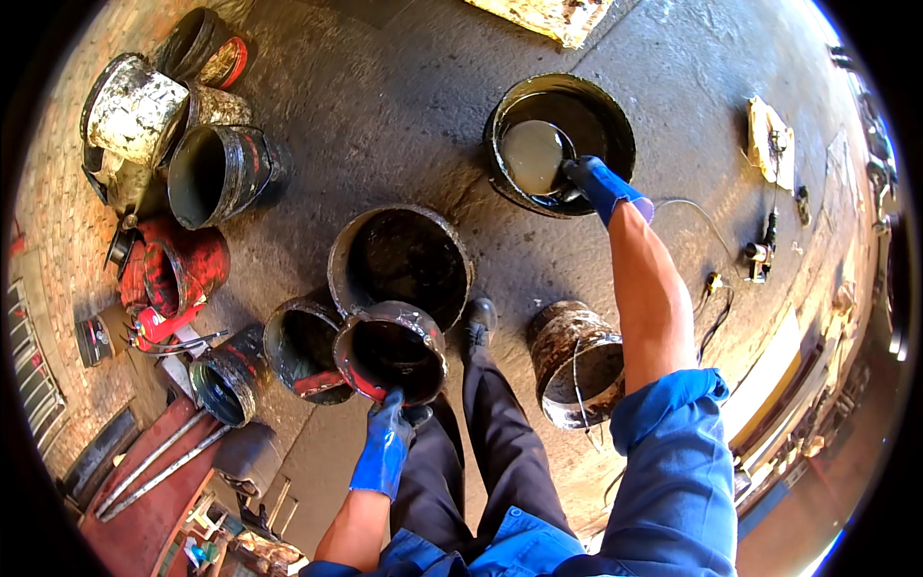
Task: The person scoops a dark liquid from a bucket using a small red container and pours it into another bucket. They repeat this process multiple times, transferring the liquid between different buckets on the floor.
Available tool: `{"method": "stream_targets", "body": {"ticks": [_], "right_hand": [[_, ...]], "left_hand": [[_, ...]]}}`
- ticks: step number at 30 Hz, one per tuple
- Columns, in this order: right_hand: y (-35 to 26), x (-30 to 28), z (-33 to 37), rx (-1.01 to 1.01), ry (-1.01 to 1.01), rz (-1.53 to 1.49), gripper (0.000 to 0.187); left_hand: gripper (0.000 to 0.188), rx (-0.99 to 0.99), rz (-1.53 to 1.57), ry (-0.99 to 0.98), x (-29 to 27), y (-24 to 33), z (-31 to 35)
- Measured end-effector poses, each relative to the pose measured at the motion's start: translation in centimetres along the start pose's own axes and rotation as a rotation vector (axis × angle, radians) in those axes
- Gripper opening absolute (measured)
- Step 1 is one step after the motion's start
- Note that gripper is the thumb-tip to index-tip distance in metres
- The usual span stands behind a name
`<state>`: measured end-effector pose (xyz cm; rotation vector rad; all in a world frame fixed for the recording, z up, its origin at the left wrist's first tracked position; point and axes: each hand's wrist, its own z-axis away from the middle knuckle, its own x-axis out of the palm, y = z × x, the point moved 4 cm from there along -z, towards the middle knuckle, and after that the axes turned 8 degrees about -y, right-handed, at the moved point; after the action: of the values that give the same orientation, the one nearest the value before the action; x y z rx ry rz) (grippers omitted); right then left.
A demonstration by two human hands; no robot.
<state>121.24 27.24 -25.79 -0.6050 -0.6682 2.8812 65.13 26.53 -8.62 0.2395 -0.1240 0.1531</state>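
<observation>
A gloved right hand (580, 180), mine, is closed on the near edge of a round metal pot (532, 157). Murky grey-brown liquid shows in the pot, which sits inside a wide, dark-stained tub (626, 125); dark liquid lies around it there. My left hand (387, 438), in a blue and black glove, grips the near rim of a grimy bucket (437, 337) with a dark inside. That bucket is tilted and overlaps the near edge of a larger tub (336, 252). Another dirty bucket (288, 370) stands just left of it.
Several stained buckets (135, 115) crowd the left wall, with a red bucket (197, 260) nearer me. A rusty bucket (562, 337) with a wire handle is by my right leg. On the right, a cable (711, 226) runs to a tool (760, 255). Metal bars (159, 462) lie lower left.
</observation>
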Motion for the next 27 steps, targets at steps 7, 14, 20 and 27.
{"method": "stream_targets", "body": {"ticks": [7, 14, 20, 27], "right_hand": [[1.8, -1.2, -0.7, -0.032, 0.084, -0.189, 0.023], [4.8, -5.9, 1.3, -0.107, 0.168, -0.339, 0.020], [1.0, -4.2, 8.3, -0.169, 0.138, -0.153, 0.026], [-1.4, 0.5, 15.0, -0.158, -0.093, -0.404, 0.021]], "left_hand": [[0.028, -0.065, 0.080, -0.014, -0.7, 0.4, 0.0], [0.026, -0.015, -0.016, -0.007, 1.2, 0.8, 0.6], [0.029, -0.010, 0.084, -0.072, -1.9, 1.2, -0.2], [0.029, 0.051, -0.042, -0.105, -1.6, 2.3, 2.7]]}}
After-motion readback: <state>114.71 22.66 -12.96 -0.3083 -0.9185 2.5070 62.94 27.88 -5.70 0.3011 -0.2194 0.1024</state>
